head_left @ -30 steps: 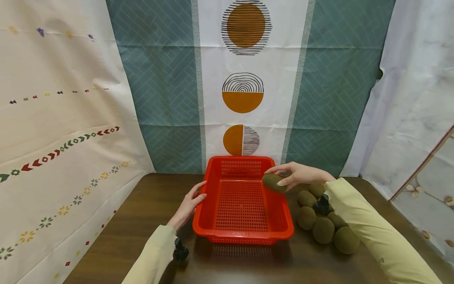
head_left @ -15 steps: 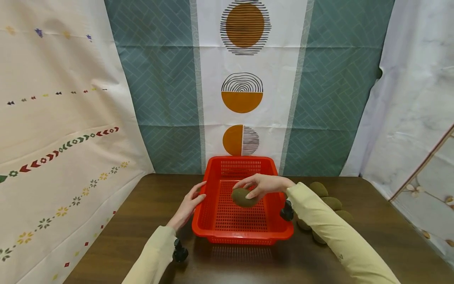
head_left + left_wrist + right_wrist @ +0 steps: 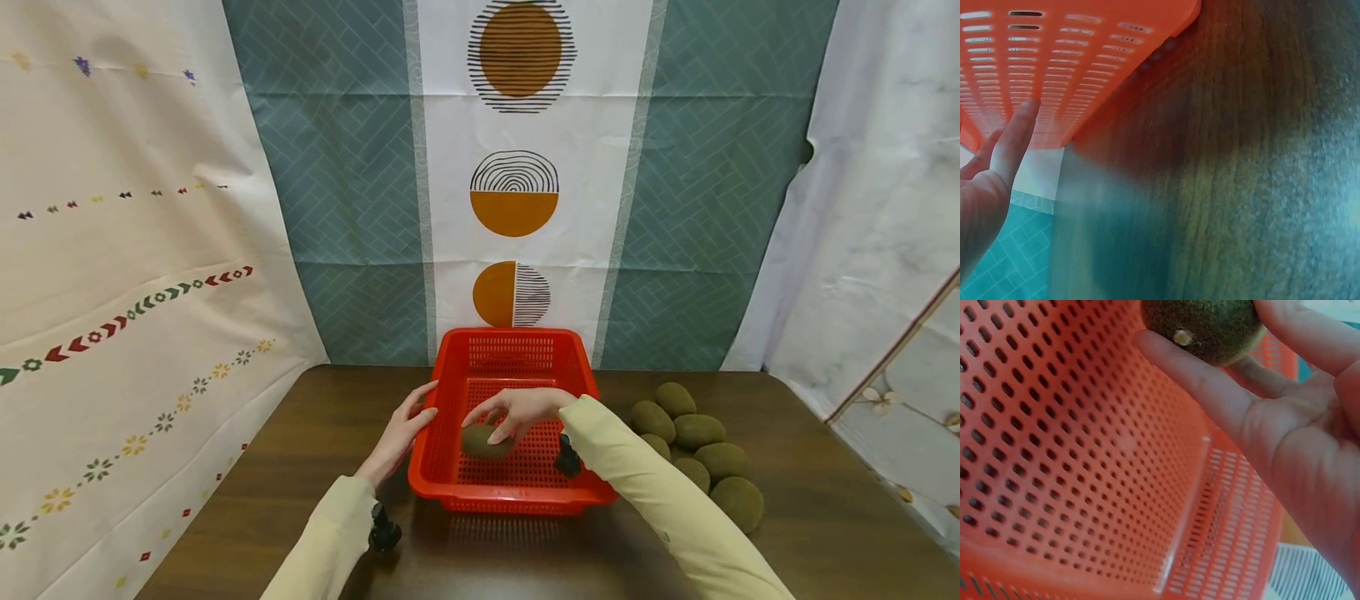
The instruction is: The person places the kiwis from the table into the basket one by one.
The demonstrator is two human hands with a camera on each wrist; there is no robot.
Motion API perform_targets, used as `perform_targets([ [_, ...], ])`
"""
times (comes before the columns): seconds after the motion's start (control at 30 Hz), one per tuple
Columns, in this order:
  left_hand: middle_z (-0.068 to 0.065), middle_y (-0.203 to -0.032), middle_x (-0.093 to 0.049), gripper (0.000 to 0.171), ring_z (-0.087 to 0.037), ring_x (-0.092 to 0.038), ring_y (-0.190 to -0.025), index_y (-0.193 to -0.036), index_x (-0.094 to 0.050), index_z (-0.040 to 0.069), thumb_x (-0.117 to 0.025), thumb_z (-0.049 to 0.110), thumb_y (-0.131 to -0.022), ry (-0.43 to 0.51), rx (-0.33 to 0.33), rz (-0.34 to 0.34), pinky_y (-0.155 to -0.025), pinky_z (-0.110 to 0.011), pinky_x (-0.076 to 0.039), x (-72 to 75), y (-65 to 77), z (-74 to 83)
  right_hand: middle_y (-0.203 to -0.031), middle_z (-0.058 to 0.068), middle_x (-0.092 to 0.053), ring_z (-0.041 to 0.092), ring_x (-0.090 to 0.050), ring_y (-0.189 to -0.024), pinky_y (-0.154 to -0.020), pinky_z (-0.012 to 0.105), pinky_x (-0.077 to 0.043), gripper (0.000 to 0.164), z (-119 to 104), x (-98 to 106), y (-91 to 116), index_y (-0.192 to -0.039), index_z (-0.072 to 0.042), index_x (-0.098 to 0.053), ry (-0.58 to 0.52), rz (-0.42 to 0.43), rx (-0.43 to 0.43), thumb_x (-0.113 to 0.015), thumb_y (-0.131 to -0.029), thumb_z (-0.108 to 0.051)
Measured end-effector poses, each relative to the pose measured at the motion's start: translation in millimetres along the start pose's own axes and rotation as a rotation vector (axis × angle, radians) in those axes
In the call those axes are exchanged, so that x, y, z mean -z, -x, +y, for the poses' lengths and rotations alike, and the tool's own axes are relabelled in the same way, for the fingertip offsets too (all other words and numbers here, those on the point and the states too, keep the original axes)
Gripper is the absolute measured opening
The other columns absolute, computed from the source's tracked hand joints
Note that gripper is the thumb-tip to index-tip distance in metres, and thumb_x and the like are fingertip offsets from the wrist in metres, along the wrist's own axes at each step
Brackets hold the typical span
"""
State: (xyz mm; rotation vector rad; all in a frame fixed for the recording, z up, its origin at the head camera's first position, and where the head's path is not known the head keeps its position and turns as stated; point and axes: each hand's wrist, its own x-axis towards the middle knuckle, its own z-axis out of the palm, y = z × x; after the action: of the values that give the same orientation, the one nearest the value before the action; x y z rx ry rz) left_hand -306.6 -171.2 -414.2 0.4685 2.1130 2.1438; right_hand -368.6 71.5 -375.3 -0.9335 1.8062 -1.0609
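Observation:
In the head view, a red perforated plastic basket sits on the table in the middle. My right hand is inside it, left of centre, pinching a brown-green kiwi between thumb and fingers. The right wrist view shows that kiwi's fuzzy skin and pale stem end, low over the holed floor. At the basket's left side, my left hand rests with relaxed fingers at the rim. From the left wrist view, its extended finger lies along the slotted outer wall.
Several more kiwis lie grouped on the dark wooden table to the right of the basket, beside my right forearm. A patterned cloth hangs behind the table's back edge.
My right hand has carried the kiwi from above the basket's right rim leftward and down into the basket. The left hand has stayed at the left rim.

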Motion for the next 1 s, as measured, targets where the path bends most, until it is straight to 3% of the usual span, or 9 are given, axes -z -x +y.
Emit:
perform_targets([
  [0.2, -0.033, -0.124, -0.039, 0.050, -0.048, -0.046, -0.104, -0.140, -0.027, 0.004, -0.046, 0.007, -0.094, -0.010, -0.011, 0.001, -0.074, -0.046, -0.048, 0.5, 0.4, -0.2, -0.125, 0.005, -0.047, 0.029, -0.045, -0.109, -0.076, 0.043, -0.049, 0.052, 5, -7, -15, -0.133, -0.010, -0.046, -0.042, -0.047, -0.068, -0.061, -0.084, -0.003],
  [0.63, -0.030, -0.122, -0.043, 0.050, -0.045, -0.049, -0.103, -0.140, -0.029, 0.005, -0.048, 0.008, -0.093, -0.027, -0.008, 0.011, -0.072, -0.045, -0.050, 0.3, -1.6, -2.3, -0.119, 0.012, -0.048, 0.027, -0.050, -0.096, -0.075, 0.044, -0.049, 0.050, 15, -20, -34, -0.130, -0.008, -0.049, -0.103, -0.093, -0.110, -0.061, -0.082, 0.002],
  [1.0, -0.028, -0.120, -0.045, 0.050, -0.044, -0.050, -0.102, -0.140, -0.030, 0.007, -0.048, 0.008, -0.093, -0.038, 0.003, 0.031, -0.072, -0.045, -0.050, -0.1, -1.5, -1.4, -0.122, 0.014, -0.043, 0.028, -0.044, -0.105, -0.076, 0.047, -0.048, 0.052, 17, -24, -37, -0.128, -0.010, -0.050, -0.137, -0.149, -0.125, -0.062, -0.080, 0.005],
])
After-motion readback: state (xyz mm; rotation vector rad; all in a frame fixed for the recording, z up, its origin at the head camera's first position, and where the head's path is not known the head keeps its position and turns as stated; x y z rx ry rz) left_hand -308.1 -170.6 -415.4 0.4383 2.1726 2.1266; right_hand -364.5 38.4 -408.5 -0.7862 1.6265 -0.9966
